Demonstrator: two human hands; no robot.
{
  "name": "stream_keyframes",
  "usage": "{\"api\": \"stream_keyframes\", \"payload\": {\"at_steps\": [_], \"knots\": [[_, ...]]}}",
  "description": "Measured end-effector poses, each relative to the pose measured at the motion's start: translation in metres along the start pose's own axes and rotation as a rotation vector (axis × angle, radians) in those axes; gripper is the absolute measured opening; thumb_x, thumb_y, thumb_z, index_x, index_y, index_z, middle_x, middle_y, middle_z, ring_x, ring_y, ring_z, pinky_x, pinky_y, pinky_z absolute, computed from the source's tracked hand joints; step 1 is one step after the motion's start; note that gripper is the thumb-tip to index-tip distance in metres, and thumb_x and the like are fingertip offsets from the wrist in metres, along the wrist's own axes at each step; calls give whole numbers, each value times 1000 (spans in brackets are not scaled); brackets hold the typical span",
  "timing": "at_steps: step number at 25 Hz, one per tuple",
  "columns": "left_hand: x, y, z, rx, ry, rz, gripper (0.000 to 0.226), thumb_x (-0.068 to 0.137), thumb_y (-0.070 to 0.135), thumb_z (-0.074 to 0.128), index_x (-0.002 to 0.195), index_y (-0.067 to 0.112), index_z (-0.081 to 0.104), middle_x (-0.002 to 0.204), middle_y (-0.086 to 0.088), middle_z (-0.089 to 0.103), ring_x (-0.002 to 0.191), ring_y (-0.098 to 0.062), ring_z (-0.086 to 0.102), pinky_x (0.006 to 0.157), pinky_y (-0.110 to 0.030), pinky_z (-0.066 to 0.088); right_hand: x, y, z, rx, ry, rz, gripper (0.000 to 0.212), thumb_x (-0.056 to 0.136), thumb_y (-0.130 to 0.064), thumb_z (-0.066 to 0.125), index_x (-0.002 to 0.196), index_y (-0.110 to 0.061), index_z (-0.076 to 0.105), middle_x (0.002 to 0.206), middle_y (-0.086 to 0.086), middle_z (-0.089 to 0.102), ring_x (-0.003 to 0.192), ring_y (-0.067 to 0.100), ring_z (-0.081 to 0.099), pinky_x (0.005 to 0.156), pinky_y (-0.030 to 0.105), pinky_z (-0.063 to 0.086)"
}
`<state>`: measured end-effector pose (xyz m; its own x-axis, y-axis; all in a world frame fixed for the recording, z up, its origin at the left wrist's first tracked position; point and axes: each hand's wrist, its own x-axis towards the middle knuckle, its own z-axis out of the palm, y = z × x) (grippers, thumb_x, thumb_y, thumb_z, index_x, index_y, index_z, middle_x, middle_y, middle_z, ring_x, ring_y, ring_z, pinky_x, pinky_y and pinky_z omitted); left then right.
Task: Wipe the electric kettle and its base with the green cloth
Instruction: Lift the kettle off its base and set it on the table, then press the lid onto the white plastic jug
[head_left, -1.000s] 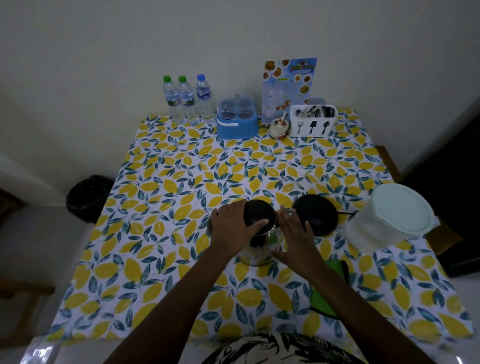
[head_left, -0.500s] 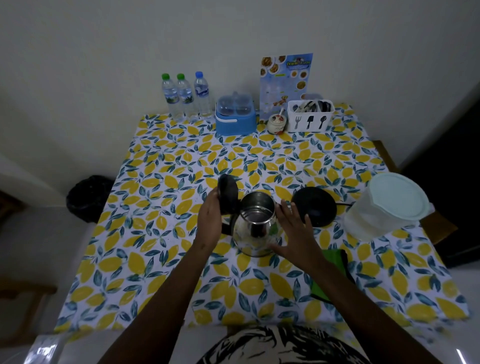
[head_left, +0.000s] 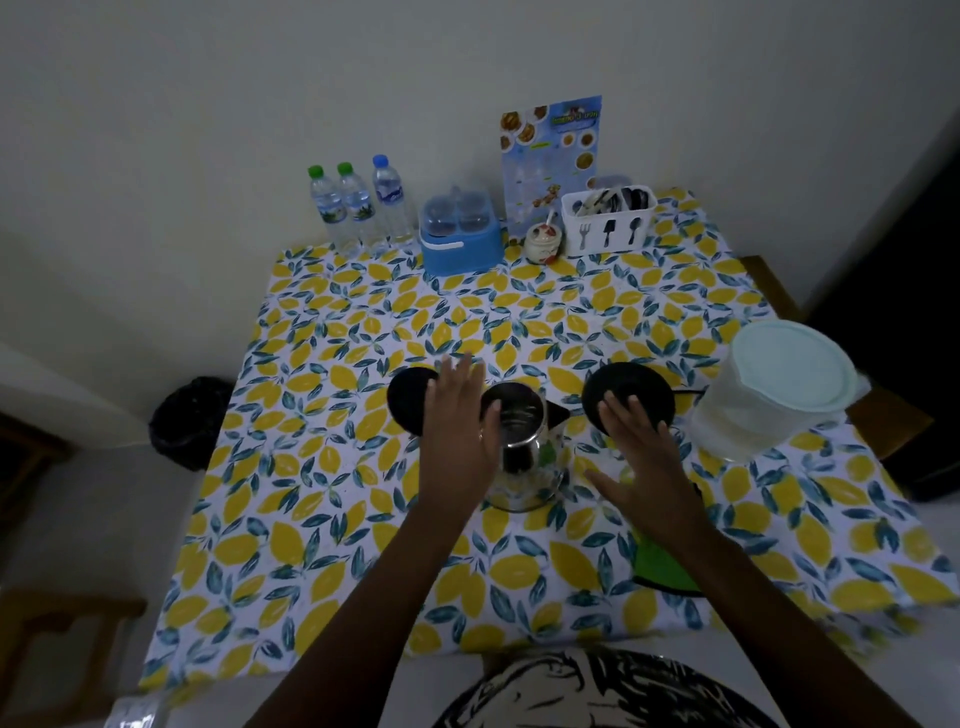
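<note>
The shiny metal electric kettle (head_left: 524, 447) stands upright at the table's middle with its black lid (head_left: 408, 397) swung open to the left. My left hand (head_left: 460, 426) hovers flat over the kettle's left side and the lid, fingers spread. My right hand (head_left: 641, 457) is spread open just right of the kettle, fingertips over the near edge of the round black base (head_left: 631, 392). The green cloth (head_left: 660, 564) lies on the table under my right forearm, partly hidden.
A white lidded plastic container (head_left: 774, 389) stands at the right beside the base. Along the far edge are three water bottles (head_left: 358, 205), a blue box (head_left: 460, 234), a small jar (head_left: 543, 241), a menu card and a cutlery holder (head_left: 608, 221). A black bin (head_left: 189, 421) sits left of the table.
The kettle lid went from closed to fully open at the left. My left hand released the lid and flattened; my right hand left the kettle's side and moved right toward the base.
</note>
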<state>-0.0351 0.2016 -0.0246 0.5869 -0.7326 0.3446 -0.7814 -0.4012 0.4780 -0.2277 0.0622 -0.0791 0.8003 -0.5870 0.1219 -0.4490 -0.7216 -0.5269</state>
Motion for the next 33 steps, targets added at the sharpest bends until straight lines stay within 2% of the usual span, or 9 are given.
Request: {"api": "stream_keyframes", "payload": {"at_steps": [5, 11, 15, 18, 21, 23, 26, 29, 33], "knots": [[21, 74, 54, -79, -248, 228, 52, 102, 38, 35, 149, 16, 30, 159, -3, 25, 148, -12, 4, 122, -37, 5, -41, 39, -63, 17, 264, 163, 73, 89, -45, 53, 151, -21, 24, 158, -9, 16, 146, 4, 3, 119, 43, 8], [46, 175, 130, -116, -479, 458, 52, 101, 32, 43, 148, 11, 31, 159, -8, 26, 150, -25, 13, 122, -44, 12, -79, 123, -116, 21, 487, 370, 64, 91, -36, 57, 147, -15, 34, 156, -1, 31, 148, 19, 18, 118, 49, 20], [59, 218, 171, -16, -568, 562, 61, 100, 40, 42, 151, 10, 24, 162, -9, 18, 150, -26, 7, 122, -45, 11, -63, 175, -135, 203, 490, 549, 59, 95, -40, 52, 147, -15, 36, 155, 6, 35, 146, 21, 23, 116, 41, 23], [62, 227, 192, 153, -631, 603, 71, 97, 46, 44, 152, 9, 17, 162, -12, 12, 150, -29, 7, 121, -44, 10, -28, 206, -146, 477, 380, 679, 57, 97, -44, 46, 145, -16, 39, 153, 6, 38, 141, 21, 33, 113, 32, 26], [54, 222, 198, 236, -611, 608, 74, 94, 47, 48, 152, 11, 19, 162, -12, 14, 150, -30, 10, 121, -44, 9, -3, 229, -143, 691, 337, 665, 39, 98, -41, 47, 121, -12, 57, 117, 5, 59, 113, 19, 54, 89, 14, 43], [51, 220, 199, 215, -590, 589, 72, 94, 45, 50, 152, 13, 21, 162, -9, 17, 150, -28, 12, 121, -43, 8, 5, 245, -136, 674, 326, 664, 43, 95, -48, 47, 96, -8, 62, 91, 8, 59, 89, 20, 57, 78, 30, 47], [48, 219, 197, 199, -556, 589, 67, 92, 40, 56, 149, 16, 30, 159, -6, 27, 148, -27, 22, 121, -45, 16, 1, 259, -128, 645, 190, 701, 70, 88, -68, 37, 83, -5, 66, 82, 14, 65, 77, 23, 60, 78, 39, 45], [45, 213, 195, 142, -547, 542, 63, 87, 37, 63, 144, 18, 41, 154, -5, 38, 143, -29, 33, 117, -49, 29, -13, 239, -126, 723, 172, 762, 74, 80, -72, 37, 60, -2, 53, 61, 17, 51, 56, 23, 47, 63, 34, 36], [41, 201, 180, 140, -541, 529, 75, 82, 42, 69, 146, 21, 35, 156, -3, 34, 143, -26, 33, 112, -50, 35, -25, 203, -117, 841, 276, 732, 66, 79, -70, 48, 58, -9, 37, 56, 9, 32, 53, 19, 33, 59, 33, 25]]}}
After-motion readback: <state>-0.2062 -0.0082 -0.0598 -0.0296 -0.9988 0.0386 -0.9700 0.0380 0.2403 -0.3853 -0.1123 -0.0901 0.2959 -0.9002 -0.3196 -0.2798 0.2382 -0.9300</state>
